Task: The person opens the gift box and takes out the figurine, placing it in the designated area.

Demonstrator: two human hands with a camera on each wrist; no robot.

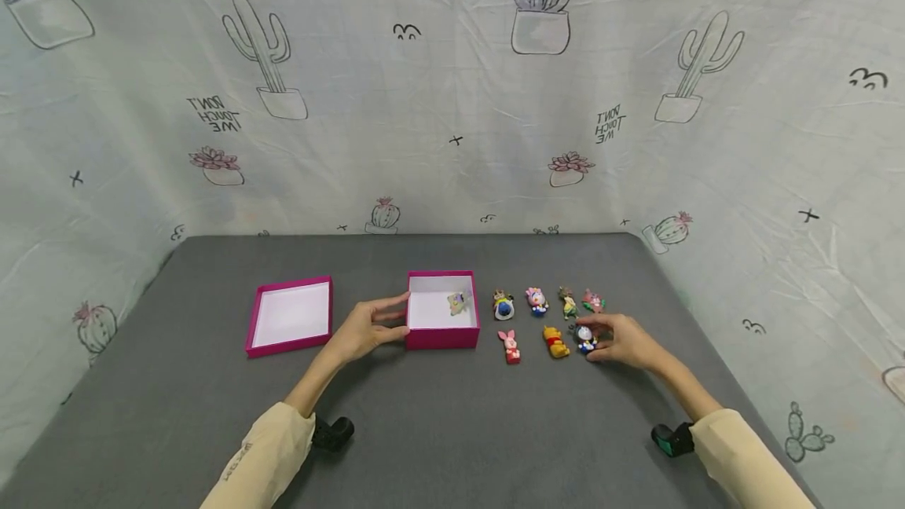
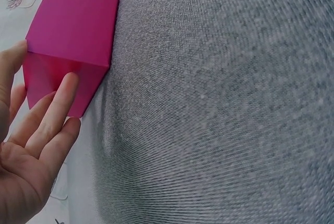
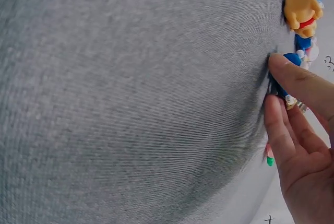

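Observation:
With its fingers fairly straight, my left hand (image 1: 364, 328) touches the left side of an open magenta box (image 1: 441, 339). Inside the white-lined box lies one small pale yellow figurine (image 1: 456, 303). To the right, my right hand (image 1: 625, 342) pinches a small blue-and-white figurine (image 1: 585, 339) between thumb and fingers, low over the grey cloth. In the right wrist view the fingers partly hide this figurine (image 3: 281, 85). Just left of it lies a yellow bear figurine (image 1: 555, 342) with a red top. Nearer the box is a pink long-eared figurine (image 1: 510, 347).
Behind these, a row holds a figurine with a blue front (image 1: 503, 305), a pink-and-white one (image 1: 536, 302), a green-and-brown one (image 1: 569, 302) and a pinkish one (image 1: 593, 302). The box's lid (image 1: 293, 316) lies inside-up at the left. A printed curtain (image 1: 452, 100) hangs behind the table.

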